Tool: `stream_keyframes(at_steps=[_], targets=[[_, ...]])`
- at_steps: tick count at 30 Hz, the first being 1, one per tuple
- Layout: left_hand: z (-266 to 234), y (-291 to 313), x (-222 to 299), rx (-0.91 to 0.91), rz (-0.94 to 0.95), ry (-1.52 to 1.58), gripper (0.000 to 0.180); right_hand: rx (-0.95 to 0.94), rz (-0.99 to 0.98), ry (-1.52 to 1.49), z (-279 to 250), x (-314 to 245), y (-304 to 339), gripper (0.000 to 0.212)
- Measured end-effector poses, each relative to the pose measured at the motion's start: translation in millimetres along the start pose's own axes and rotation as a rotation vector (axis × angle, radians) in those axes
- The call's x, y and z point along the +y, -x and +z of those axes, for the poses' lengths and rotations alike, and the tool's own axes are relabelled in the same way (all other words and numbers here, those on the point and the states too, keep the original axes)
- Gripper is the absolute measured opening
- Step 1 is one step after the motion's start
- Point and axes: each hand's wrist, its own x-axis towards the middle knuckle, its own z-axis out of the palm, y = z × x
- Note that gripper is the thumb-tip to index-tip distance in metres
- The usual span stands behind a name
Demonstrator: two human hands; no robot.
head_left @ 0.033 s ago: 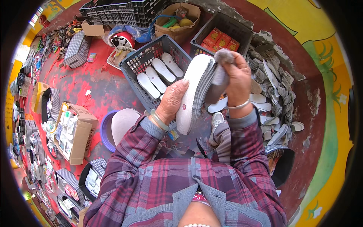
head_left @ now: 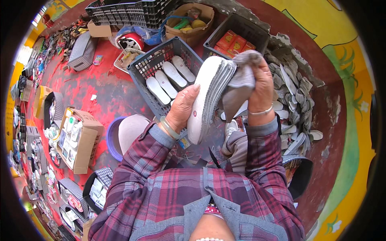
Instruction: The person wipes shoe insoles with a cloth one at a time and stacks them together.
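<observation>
My left hand (head_left: 183,107) is closed on a thick stack of insoles (head_left: 206,94), thumb across the white top one, with grey layered edges on the right side. The stack stands tilted in front of my body. In my right hand (head_left: 263,86) is a bunched grey cloth (head_left: 243,74), pinched at its upper end, its smoother brownish part hanging down beside the stack. Whether the cloth touches the stack's edge I cannot tell. Just beyond, several white insoles (head_left: 173,73) lie side by side in a dark plastic crate (head_left: 138,79).
A pile of grey and white insoles (head_left: 299,94) lies along the wall at right. Beyond my hands, another crate (head_left: 257,35) holds red boxes (head_left: 234,43). A purple tub (head_left: 112,140) and an open cardboard box (head_left: 89,146) stand at left. My shoe (head_left: 232,127) is below the stack.
My right hand has moved a little to the right, away from the stack, and the cloth has spread out more. My left hand holds the stack nearly still, shifted slightly right.
</observation>
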Motion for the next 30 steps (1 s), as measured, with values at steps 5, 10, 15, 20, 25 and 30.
stream_keyframes(at_steps=[5, 10, 15, 20, 25, 30], targets=[[-4.9, -4.4, 2.9, 0.01, -0.002, 0.177, 0.047, 0.061, 0.016, -0.359, -14.8, -20.4, -5.3, 0.019], [-2.8, -3.4, 4.6, 0.031, -0.024, 0.138, 0.048, 0.182, 0.055, 0.015, -6.1, -15.8, -6.8, 0.026], [-5.0, -6.2, -2.9, 0.074, 0.026, -0.035, 0.044, -0.099, 0.005, 0.506, 37.2, 6.4, 14.0, 0.044], [-10.1, -12.3, 2.6, 0.104, 0.108, 0.056, 0.045, -0.272, -0.198, 0.944, 30.4, 45.6, 26.0, 0.045], [-23.9, -19.7, 10.6, 0.091, 0.202, 0.223, 0.044, -0.531, -0.295, 0.99, 50.4, 50.4, 48.4, 0.049], [-34.2, -19.2, 23.3, 0.176, 0.313, 0.217, 0.046, -0.726, -0.229, 0.968, 56.4, 35.1, 53.6, 0.049]])
